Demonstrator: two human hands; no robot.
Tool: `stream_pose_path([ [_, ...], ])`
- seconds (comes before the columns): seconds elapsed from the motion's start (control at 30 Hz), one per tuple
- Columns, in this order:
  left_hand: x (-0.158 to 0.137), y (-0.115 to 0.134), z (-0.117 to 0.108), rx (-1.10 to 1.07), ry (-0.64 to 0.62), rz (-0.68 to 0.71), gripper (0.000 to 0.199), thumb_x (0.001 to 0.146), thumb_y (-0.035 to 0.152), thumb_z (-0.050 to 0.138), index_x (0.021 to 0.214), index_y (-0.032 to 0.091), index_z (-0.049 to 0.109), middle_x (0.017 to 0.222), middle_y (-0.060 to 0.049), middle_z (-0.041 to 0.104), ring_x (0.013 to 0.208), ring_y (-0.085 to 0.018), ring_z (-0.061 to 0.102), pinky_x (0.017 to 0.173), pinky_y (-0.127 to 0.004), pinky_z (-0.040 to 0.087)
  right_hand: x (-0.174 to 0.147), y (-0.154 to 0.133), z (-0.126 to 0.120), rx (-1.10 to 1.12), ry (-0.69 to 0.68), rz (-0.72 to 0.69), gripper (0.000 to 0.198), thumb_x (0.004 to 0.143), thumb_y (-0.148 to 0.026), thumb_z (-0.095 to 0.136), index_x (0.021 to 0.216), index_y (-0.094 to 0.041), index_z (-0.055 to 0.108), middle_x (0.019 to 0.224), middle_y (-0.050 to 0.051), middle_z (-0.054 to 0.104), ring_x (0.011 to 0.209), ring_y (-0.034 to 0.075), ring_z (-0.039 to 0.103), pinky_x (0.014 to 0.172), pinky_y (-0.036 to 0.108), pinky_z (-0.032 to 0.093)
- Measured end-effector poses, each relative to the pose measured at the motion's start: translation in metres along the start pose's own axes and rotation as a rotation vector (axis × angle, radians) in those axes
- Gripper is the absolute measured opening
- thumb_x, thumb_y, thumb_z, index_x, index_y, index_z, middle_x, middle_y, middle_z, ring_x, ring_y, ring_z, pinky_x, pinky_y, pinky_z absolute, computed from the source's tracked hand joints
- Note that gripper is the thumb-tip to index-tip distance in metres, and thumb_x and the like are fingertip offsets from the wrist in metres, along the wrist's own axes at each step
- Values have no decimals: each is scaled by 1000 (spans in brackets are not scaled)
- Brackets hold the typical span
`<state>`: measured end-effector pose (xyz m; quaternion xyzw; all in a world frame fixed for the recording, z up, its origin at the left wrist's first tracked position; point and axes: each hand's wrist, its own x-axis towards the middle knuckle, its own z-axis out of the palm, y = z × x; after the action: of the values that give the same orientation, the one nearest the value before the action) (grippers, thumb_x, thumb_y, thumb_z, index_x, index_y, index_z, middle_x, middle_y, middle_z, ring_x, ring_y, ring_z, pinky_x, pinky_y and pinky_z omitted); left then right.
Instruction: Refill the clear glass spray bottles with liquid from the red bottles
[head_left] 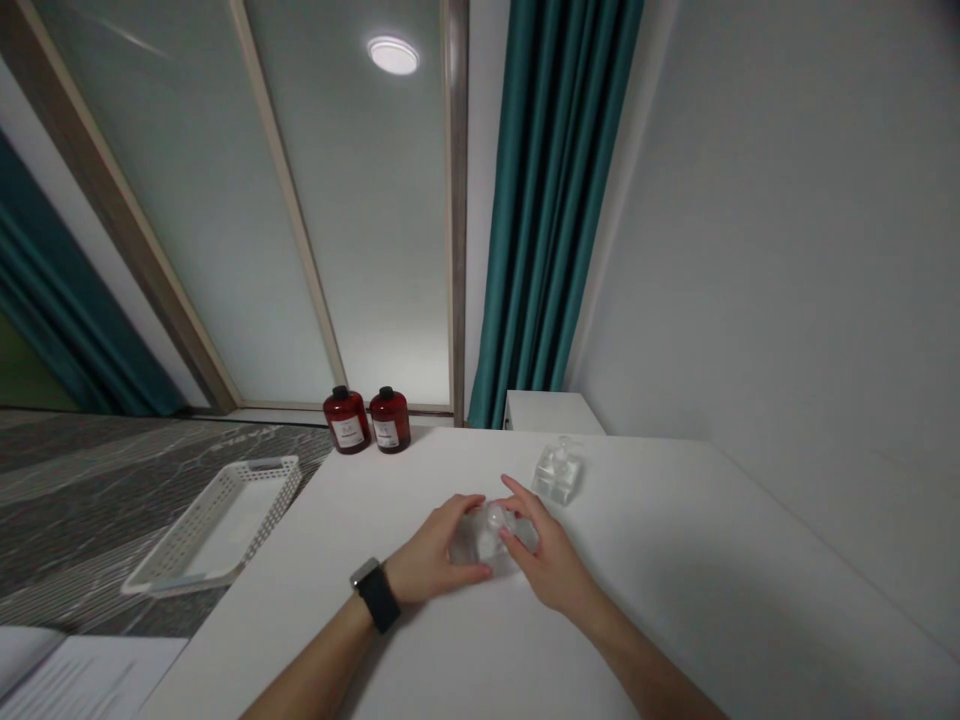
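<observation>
A clear glass bottle (466,541) stands on the white table between my hands. My left hand (436,548) is wrapped around its left side, thumb towards me, with a dark watch on the wrist. On top sits a clear rounded stopper (496,516), which my right hand (541,548) grips between thumb and fingers, its index finger raised. Whether the stopper is seated in the neck or lifted, I cannot tell. Just beyond my right hand stands a second clear square bottle (557,472), with a clear stopper of its own.
Two dark red bottles (346,420) with black caps and white labels stand at the table's far left corner. Left of the table (675,600) lies a white perforated basket (217,525). An open book (97,675) is at bottom left. A white cabinet (551,412) stands behind the table.
</observation>
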<state>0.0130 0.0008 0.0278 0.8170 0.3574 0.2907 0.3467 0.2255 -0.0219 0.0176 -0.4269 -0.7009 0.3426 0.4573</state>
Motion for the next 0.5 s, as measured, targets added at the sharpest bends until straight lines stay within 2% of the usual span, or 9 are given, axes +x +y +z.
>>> stream_pose_path([
  [0.07, 1, 2, 8, 59, 7, -16, 79, 68, 34, 82, 136, 18, 44, 131, -15, 57, 118, -34, 55, 104, -51, 43, -1, 1, 2, 3, 11, -15, 61, 89, -21, 54, 147, -28, 36, 118, 6, 62, 115, 22, 57, 108, 43, 38],
  [0.13, 2, 2, 12, 69, 22, -36, 77, 70, 32, 81, 135, 19, 44, 128, -14, 60, 115, -32, 57, 101, -49, 45, -1, 2, 4, 3, 39, -30, 61, 89, -22, 55, 147, -28, 36, 116, 6, 61, 114, 22, 57, 109, 43, 38],
  [0.3, 1, -2, 10, 22, 16, -59, 67, 74, 28, 77, 132, 20, 45, 127, -12, 62, 114, -29, 59, 100, -45, 47, -1, 3, 9, 19, 98, -14, 60, 87, -22, 56, 144, -26, 40, 108, 5, 61, 110, 22, 58, 108, 43, 39],
  [0.5, 0, -3, 10, 41, 16, -27, 68, 76, 29, 75, 135, 20, 44, 130, -14, 61, 118, -30, 58, 103, -45, 45, 1, 0, 10, 46, 87, -38, 59, 87, -23, 57, 143, -26, 40, 103, 3, 63, 105, 20, 61, 108, 43, 39],
])
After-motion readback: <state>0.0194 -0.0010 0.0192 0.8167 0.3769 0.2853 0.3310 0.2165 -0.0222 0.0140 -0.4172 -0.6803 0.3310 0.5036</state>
